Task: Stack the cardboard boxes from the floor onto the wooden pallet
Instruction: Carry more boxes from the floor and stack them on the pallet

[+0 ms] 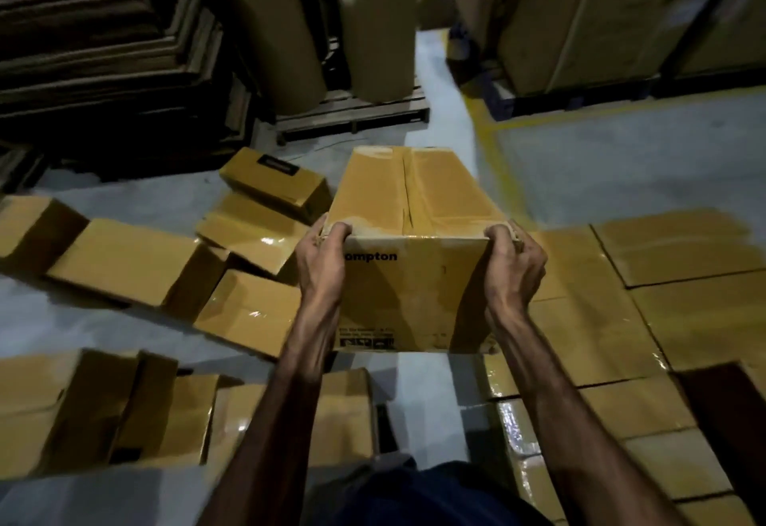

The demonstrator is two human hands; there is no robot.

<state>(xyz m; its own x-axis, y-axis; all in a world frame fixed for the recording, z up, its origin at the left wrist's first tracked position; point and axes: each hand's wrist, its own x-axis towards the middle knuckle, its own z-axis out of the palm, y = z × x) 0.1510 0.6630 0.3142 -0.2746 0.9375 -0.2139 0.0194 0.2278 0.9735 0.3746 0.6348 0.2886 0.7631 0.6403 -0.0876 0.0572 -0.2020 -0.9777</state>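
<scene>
Carried box [414, 260]: left hand [321, 260] and right hand [512, 264] are gripping its near corners, fingers curled over. Laid boxes [663, 276] are lying right of the fingers; loose boxes [132, 264] are waiting left.

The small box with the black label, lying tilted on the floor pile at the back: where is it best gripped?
Probably by its two short ends, one hand on each, coming from above. The small box with the black label is long and narrow and rests tilted on another floor box, so an end grip should lift it level and clear.

Upright cardboard rolls [375, 19], yellow floor line [497, 160]
</scene>
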